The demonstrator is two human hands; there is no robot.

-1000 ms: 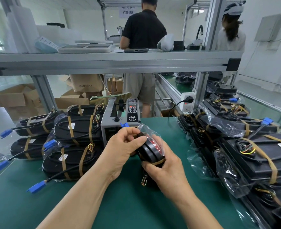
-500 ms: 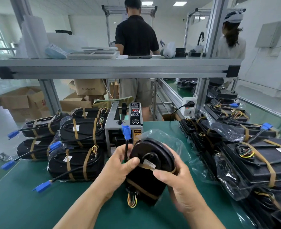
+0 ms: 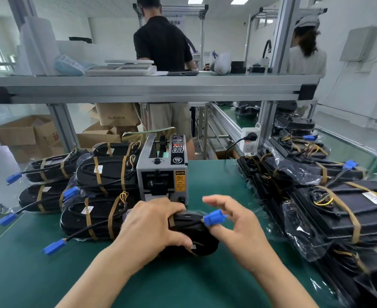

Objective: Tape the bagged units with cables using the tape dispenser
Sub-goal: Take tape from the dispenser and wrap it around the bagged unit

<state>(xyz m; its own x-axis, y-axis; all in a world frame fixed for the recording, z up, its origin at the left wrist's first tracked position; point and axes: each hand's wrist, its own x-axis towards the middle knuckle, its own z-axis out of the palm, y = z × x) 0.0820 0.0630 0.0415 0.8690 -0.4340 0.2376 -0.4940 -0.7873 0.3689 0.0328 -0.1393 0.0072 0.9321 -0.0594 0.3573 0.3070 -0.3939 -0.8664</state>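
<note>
A black bagged unit (image 3: 194, 235) with a cable and a blue connector (image 3: 214, 218) lies flat on the green mat (image 3: 50, 276), just in front of the grey tape dispenser (image 3: 161, 174). Brown tape bands cross the unit. My left hand (image 3: 152, 225) lies over its left part, fingers curled round its far edge. My right hand (image 3: 236, 227) hovers at its right end with fingers spread; one fingertip sits under the blue connector, the others hold nothing.
Several taped black units with blue connectors (image 3: 103, 176) are stacked left of the dispenser. More bagged units (image 3: 343, 210) are piled along the right. An aluminium shelf (image 3: 152, 87) spans overhead. Two people stand beyond it; cardboard boxes (image 3: 25, 134) sit on the floor.
The unit, held upright in both hands before, now lies flat on the mat by the dispenser. My right hand has let go and spread its fingers.
</note>
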